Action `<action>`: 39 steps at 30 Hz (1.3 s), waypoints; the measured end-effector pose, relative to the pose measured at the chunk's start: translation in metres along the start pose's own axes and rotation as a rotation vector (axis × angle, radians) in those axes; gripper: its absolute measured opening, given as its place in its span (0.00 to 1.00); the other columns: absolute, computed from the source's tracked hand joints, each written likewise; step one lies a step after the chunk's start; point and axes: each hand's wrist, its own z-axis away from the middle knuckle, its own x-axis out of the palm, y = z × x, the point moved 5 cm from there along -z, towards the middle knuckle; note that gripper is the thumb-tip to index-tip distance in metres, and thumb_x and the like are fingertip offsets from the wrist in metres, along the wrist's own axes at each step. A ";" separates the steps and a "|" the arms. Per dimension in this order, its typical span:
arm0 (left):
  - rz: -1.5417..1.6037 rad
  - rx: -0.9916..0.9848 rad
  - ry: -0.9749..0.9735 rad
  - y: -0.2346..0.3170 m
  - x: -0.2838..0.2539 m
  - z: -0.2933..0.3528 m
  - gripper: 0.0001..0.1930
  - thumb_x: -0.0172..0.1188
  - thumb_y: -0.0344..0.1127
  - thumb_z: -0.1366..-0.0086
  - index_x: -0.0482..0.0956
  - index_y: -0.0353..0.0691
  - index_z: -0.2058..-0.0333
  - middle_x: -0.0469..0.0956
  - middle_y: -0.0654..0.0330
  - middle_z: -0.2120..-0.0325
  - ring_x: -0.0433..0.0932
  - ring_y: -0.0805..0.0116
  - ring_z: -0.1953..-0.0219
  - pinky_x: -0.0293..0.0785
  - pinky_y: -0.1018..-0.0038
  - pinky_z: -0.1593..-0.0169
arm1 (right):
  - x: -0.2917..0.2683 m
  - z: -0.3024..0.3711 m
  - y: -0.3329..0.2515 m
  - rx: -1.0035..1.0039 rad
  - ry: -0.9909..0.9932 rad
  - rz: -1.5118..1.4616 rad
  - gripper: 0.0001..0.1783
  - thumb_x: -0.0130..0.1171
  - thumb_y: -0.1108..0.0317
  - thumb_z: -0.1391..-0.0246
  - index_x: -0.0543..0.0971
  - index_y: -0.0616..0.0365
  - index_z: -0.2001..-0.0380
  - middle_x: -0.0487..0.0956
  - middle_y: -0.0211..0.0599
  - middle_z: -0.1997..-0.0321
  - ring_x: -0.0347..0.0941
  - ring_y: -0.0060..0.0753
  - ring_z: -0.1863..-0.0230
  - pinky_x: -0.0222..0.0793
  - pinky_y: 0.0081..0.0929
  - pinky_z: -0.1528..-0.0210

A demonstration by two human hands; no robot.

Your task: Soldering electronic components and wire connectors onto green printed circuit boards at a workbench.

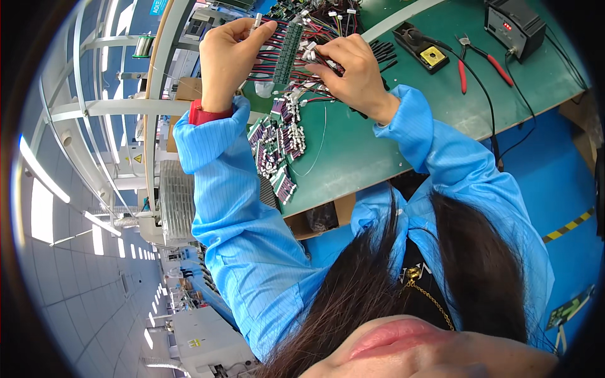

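Observation:
A long green circuit board panel [288, 53] stands between my hands, with red and black wires running out on both sides. On its left side, my left hand [228, 60] is closed, pinching a small white connector [256, 24] between thumb and forefinger. My right hand [354, 72] is closed at the right side, its fingertips around white wire connectors [309, 51]; which of them it grips is partly hidden. Below the panel lies a pile of small wired boards with white plugs [280, 135]. More wire bundles [328, 19] lie behind the panel.
On the green bench [353, 157] to the right are a soldering iron stand with a yellow sponge [433, 57], red-handled cutters [472, 60] and a black soldering station [513, 28]. Its cable [482, 88] hangs over the front edge. A solder spool [144, 46] sits on the left frame.

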 end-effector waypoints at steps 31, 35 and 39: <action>0.099 -0.007 -0.037 0.006 0.005 0.007 0.16 0.68 0.42 0.38 0.85 0.33 0.60 0.84 0.59 0.74 0.79 0.80 0.79 0.74 0.90 0.77 | -0.017 -0.004 0.002 0.023 0.077 -0.059 0.06 0.67 0.76 0.55 0.80 0.58 0.71 0.78 0.29 0.69 0.67 0.26 0.68 0.66 0.22 0.64; 0.102 0.001 -0.045 0.004 0.007 0.007 0.15 0.68 0.41 0.38 0.85 0.33 0.62 0.83 0.60 0.75 0.77 0.80 0.80 0.73 0.89 0.77 | -0.022 -0.001 0.001 0.002 0.055 -0.144 0.07 0.65 0.79 0.56 0.78 0.57 0.73 0.79 0.30 0.66 0.68 0.26 0.68 0.66 0.22 0.64; 0.139 0.016 -0.030 0.006 0.008 0.009 0.13 0.68 0.39 0.40 0.85 0.32 0.67 0.81 0.62 0.79 0.71 0.81 0.83 0.68 0.87 0.80 | -0.025 0.000 -0.001 -0.070 0.013 -0.402 0.08 0.63 0.80 0.58 0.77 0.56 0.74 0.81 0.32 0.64 0.70 0.27 0.66 0.66 0.22 0.63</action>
